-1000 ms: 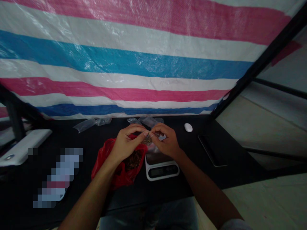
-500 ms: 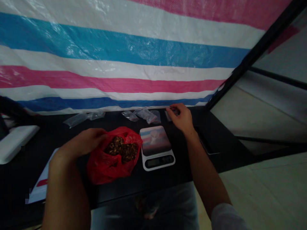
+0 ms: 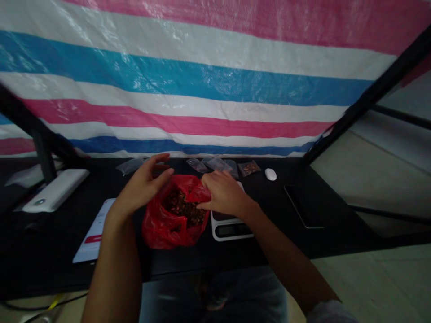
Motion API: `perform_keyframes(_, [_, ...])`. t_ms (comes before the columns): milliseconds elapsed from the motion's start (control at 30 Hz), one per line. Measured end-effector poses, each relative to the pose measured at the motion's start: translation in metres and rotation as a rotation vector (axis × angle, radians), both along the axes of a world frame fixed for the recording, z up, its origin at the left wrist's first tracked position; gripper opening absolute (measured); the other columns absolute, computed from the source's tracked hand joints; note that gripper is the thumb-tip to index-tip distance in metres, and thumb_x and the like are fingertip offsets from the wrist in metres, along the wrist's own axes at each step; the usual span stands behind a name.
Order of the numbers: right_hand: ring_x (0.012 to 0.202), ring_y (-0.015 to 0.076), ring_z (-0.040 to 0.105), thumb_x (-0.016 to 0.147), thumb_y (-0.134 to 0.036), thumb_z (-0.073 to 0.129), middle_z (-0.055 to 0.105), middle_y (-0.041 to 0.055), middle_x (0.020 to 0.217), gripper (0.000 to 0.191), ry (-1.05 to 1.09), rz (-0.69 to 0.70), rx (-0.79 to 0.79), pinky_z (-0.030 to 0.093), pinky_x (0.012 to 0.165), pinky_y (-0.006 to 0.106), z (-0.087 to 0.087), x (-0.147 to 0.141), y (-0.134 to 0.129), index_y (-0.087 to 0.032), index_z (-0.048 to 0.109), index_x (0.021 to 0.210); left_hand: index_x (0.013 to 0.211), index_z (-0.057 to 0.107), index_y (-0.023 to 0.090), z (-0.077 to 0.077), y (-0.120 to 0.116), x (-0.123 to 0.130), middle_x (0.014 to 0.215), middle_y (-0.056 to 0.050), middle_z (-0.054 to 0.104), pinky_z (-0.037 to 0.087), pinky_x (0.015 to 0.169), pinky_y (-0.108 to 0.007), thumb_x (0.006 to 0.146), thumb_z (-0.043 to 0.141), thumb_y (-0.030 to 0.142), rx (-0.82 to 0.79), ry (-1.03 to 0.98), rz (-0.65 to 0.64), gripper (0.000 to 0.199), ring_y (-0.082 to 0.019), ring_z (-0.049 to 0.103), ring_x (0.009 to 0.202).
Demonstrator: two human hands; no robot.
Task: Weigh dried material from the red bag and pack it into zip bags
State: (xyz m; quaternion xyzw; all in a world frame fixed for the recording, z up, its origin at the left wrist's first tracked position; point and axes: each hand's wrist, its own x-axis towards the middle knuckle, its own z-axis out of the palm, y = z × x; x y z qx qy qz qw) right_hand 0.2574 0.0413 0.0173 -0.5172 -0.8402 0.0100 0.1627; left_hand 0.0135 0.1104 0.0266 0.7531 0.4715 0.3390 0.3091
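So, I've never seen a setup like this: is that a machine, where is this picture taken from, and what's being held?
There's no machine here. These are a person's two bare hands, seen from a camera worn on their head that looks forward and down. The left hand is open beside a red plastic bag of dark brown pieces and holds nothing. The right hand lies at the bag's rim, though I cannot tell whether it grips it. On the black table are a digital scale, small clear bags, a small filled bag and a white mouse.
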Motion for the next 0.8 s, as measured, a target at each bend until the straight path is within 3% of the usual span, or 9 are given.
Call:
perform_keyframes(67, [0.089, 0.0256, 0.064, 0.092, -0.027, 0.073, 0.072, 0.0095, 0.091, 0.016, -0.104, -0.003, -0.051, 0.039, 0.083, 0.037, 0.004, -0.009, 0.003, -0.017, 0.062, 0.093, 0.149, 0.049, 0.011, -0.002, -0.018, -0.011, 0.14, -0.023, 0.063, 0.054, 0.103, -0.051, 0.083, 0.064, 0.07, 0.036, 0.157, 0.192, 0.089, -0.037, 0.066, 0.122])
perform_keyframes(133, [0.079, 0.0209, 0.061, 0.096, -0.014, 0.061, 0.07, 0.006, 0.083, 0.008, -0.089, -0.007, -0.094, 0.035, 0.076, 0.033, 0.009, -0.009, 0.006, -0.018, 0.061, 0.09, 0.157, 0.038, 0.008, -0.008, -0.04, -0.024, 0.124, -0.024, 0.07, 0.057, 0.096, -0.051, 0.083, 0.06, 0.076, -0.109, 0.296, 0.287, 0.103, -0.038, 0.072, 0.111])
perform_keyframes(267, [0.068, 0.0154, 0.053, 0.092, -0.005, 0.054, 0.06, -0.001, 0.073, 0.019, 0.21, -0.016, -0.11, 0.029, 0.065, 0.028, 0.019, 0.002, 0.008, -0.02, 0.053, 0.08, 0.162, 0.026, 0.003, -0.03, -0.074, -0.039, 0.098, -0.02, 0.077, 0.058, 0.084, -0.051, 0.089, 0.05, 0.077, -0.332, 0.442, 0.217, 0.106, -0.04, 0.077, 0.091])
perform_keyframes(367, [0.064, 0.0132, 0.048, 0.086, -0.001, 0.051, 0.053, -0.004, 0.069, 0.025, 0.413, 0.001, -0.108, 0.028, 0.063, 0.026, 0.026, 0.006, 0.008, -0.021, 0.046, 0.073, 0.163, 0.026, 0.005, -0.037, -0.076, -0.042, 0.108, -0.02, 0.077, 0.06, 0.085, -0.048, 0.09, 0.054, 0.067, -0.281, 0.377, 0.123, 0.099, -0.038, 0.077, 0.096])
perform_keyframes(467, [0.066, 0.0129, 0.049, 0.084, 0.001, 0.049, 0.053, -0.0044, 0.069, 0.026, 0.525, 0.035, -0.064, 0.031, 0.065, 0.025, 0.03, 0.006, 0.01, -0.021, 0.046, 0.073, 0.159, 0.039, 0.013, -0.023, -0.062, -0.04, 0.137, -0.019, 0.069, 0.06, 0.093, -0.043, 0.089, 0.059, 0.062, -0.178, 0.164, 0.039, 0.088, -0.035, 0.072, 0.114])
perform_keyframes(600, [0.076, 0.015, 0.057, 0.087, 0.004, 0.048, 0.062, -0.0005, 0.078, 0.025, 0.421, -0.006, -0.01, 0.038, 0.072, 0.026, 0.031, 0.006, 0.013, -0.019, 0.057, 0.08, 0.157, 0.04, 0.017, 0.01, -0.042, -0.034, 0.126, -0.016, 0.073, 0.065, 0.079, -0.041, 0.089, 0.061, 0.063, -0.221, -0.122, 0.023, 0.084, -0.029, 0.075, 0.097])
perform_keyframes(700, [0.091, 0.0197, 0.062, 0.091, 0.004, 0.05, 0.07, 0.0084, 0.096, 0.026, 0.15, -0.045, -0.031, 0.044, 0.082, 0.03, 0.031, 0.005, 0.006, -0.016, 0.067, 0.086, 0.151, 0.048, 0.016, 0.021, -0.04, -0.031, 0.133, -0.018, 0.069, 0.063, 0.09, -0.049, 0.089, 0.06, 0.061, -0.094, -0.027, 0.059, 0.078, -0.033, 0.073, 0.108])
perform_keyframes(800, [0.105, 0.0244, 0.063, 0.095, 0.0, 0.053, 0.07, 0.0155, 0.114, 0.025, -0.025, -0.066, 0.003, 0.047, 0.088, 0.034, 0.034, -0.004, -0.006, -0.014, 0.073, 0.096, 0.144, 0.059, 0.017, 0.018, -0.056, -0.029, 0.154, -0.019, 0.054, 0.047, 0.117, -0.057, 0.092, 0.059, 0.055, 0.254, 0.209, 0.137, 0.064, -0.039, 0.056, 0.138])
